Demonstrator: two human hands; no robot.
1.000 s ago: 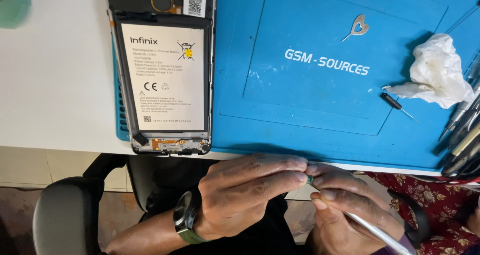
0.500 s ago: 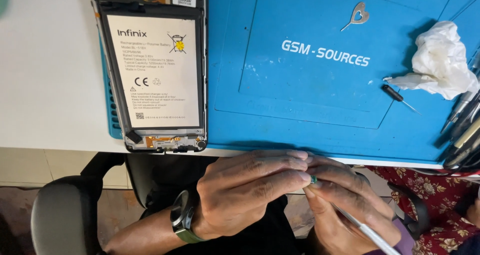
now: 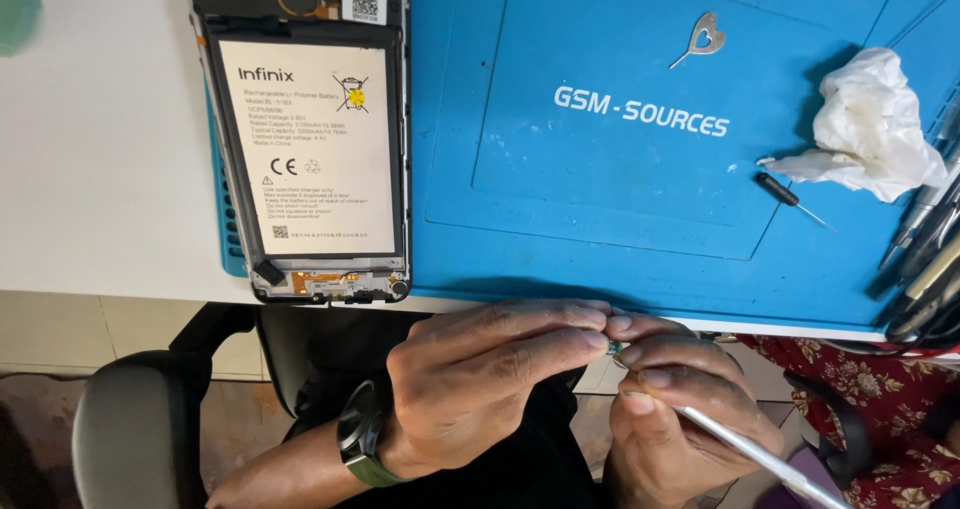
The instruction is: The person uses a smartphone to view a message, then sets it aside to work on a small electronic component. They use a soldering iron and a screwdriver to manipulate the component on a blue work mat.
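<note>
The desk [image 3: 90,169] is white and carries a large blue mat [image 3: 650,219] that covers most of its right part. An opened phone [image 3: 305,134] lies face down across the mat's left edge, its back cover off, with a white-labelled battery [image 3: 310,154] filling most of the frame and a circuit strip exposed along the lower end. A crumpled white tissue [image 3: 870,124] sits at the mat's right side. Several tool handles [image 3: 930,259] are bunched at the far right edge. A small black screwdriver [image 3: 790,199] lies just beside the tissue, and a metal pin tool [image 3: 702,39] rests near the mat's top.

Both hands are held below the desk's front edge, above the person's lap. The left hand [image 3: 480,384] comes in from the lower left, a dark watch with a green strap [image 3: 362,444] on its wrist, fingers stretched to the right and pinched together. The right hand [image 3: 680,399] meets it fingertip to fingertip. Between the fingertips sits a tiny part [image 3: 615,347], greenish and mostly hidden; its shape cannot be made out. The left grip is pinched on this part. The right grip is clenched around a slim metal tool [image 3: 760,457], whose shaft runs down to the lower right; its working tip is hidden at the part.
</note>
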